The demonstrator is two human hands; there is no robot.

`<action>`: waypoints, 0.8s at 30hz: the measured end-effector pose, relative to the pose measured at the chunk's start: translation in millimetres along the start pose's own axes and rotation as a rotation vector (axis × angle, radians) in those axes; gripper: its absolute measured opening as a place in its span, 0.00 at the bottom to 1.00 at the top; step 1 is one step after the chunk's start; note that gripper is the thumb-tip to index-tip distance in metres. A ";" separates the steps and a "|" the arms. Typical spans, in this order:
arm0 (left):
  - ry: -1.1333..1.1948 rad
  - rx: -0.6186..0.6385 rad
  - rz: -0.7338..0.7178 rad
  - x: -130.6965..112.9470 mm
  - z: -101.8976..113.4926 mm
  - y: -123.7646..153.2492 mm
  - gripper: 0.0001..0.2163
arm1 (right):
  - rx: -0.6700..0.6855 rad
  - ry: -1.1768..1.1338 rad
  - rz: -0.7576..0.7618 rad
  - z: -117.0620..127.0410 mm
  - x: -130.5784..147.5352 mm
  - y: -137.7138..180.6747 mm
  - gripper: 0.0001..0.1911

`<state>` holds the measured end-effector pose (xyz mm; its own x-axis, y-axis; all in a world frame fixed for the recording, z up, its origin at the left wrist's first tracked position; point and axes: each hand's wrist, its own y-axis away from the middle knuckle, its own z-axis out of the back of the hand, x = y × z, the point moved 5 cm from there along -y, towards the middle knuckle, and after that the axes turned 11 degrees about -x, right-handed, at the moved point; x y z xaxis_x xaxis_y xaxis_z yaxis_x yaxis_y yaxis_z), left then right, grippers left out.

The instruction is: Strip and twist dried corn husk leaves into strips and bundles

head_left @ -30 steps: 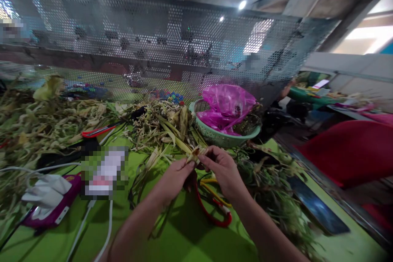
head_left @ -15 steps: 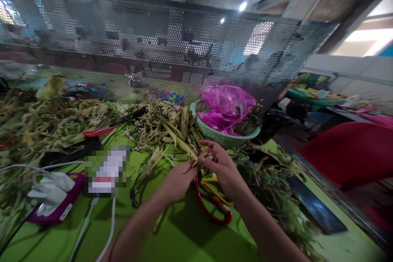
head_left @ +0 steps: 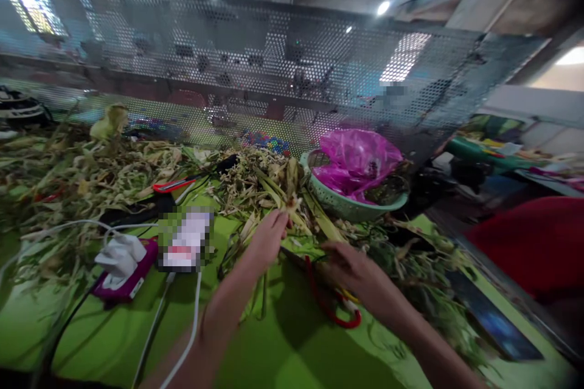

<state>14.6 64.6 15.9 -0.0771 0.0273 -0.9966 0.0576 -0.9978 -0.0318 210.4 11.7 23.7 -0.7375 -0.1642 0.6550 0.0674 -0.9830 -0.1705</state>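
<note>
My left hand (head_left: pixel 272 232) is closed, pinching a tuft of dry leaves (head_left: pixel 293 202) at its fingertips, over a heap of dried stalks and leaves. To the right, my right hand (head_left: pixel 349 264) is over a pair of scissors (head_left: pixel 319 301) with red and yellow handles, which lies on the green tabletop (head_left: pixel 269 349). The red loop handle shows below the hand, and a dark blade points up and left. Motion blur smears the right fingers, and I cannot see whether they grip the handle.
A pale green colander (head_left: pixel 356 209) holding a pink plastic bag (head_left: pixel 360 161) stands behind the hands. Left are a phone (head_left: pixel 189 243), a purple power strip (head_left: pixel 123 273), white cables and a red cutter (head_left: pixel 173 185). A dark phone (head_left: pixel 497 316) lies right. Perforated metal (head_left: pixel 255 73) closes the back.
The hands have moved apart. My right hand has left the dry leaves and come down and right over the scissors. My left hand keeps its pinch. The view has shifted left.
</note>
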 end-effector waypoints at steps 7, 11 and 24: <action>0.141 -0.028 0.049 9.0 5.8 -6.0 0.16 | 0.095 0.458 0.086 -19.7 -9.5 41.5 0.31; 0.141 -0.004 0.055 8.9 2.4 -4.3 0.16 | 0.096 0.496 0.091 -20.2 -3.7 40.3 0.32; 0.170 0.023 0.007 -1.1 3.0 0.3 0.18 | -0.016 -0.374 -0.444 43.3 -26.5 55.0 0.33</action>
<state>11.7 64.0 17.2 0.0924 0.0278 -0.9953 0.0349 -0.9991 -0.0247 262.7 -41.6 28.8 -0.4055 0.2432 0.8812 -0.2062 -0.9635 0.1710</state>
